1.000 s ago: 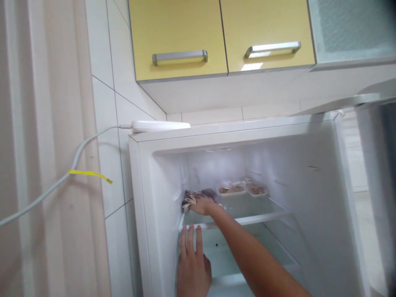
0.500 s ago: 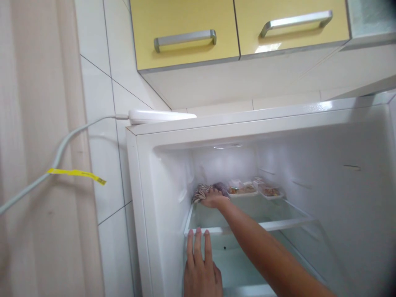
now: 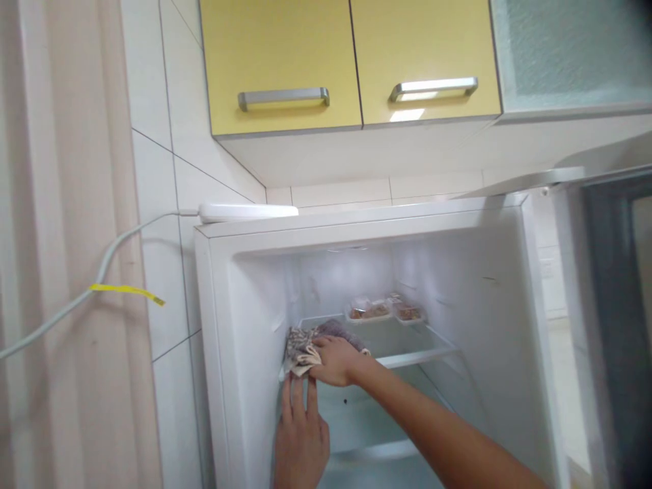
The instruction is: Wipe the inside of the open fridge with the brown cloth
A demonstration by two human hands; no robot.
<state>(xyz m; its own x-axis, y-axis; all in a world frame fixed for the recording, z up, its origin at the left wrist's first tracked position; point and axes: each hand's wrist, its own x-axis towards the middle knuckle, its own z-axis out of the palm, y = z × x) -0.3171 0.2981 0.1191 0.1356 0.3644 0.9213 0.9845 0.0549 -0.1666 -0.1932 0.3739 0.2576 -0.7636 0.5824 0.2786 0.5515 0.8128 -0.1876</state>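
Inside the white refrigerator (image 3: 214,326), a patterned grey and beige cloth (image 3: 303,343) lies bunched at the front left of the upper glass shelf (image 3: 402,356). My right hand (image 3: 333,360) presses on the cloth, its fingers closed over the fabric. Just below, my left hand (image 3: 302,435) has its fingers stretched upward, the tips at the shelf's front edge close to the cloth. Towards the back of the same shelf sit two clear-wrapped food trays, a left tray (image 3: 369,310) and a right tray (image 3: 409,312).
A lower glass shelf (image 3: 377,451) lies beneath. On the refrigerator's top rests a flat white device (image 3: 247,212) with a cable (image 3: 115,248) carrying a yellow tag. Yellow cabinets (image 3: 285,54) hang above. The refrigerator door (image 3: 606,326) stands open at right, a beige curtain (image 3: 71,204) at left.
My right hand has drawn the cloth from the back of the upper shelf to its front edge. The left hand stays by the edge. The view has shifted, showing the door at right.
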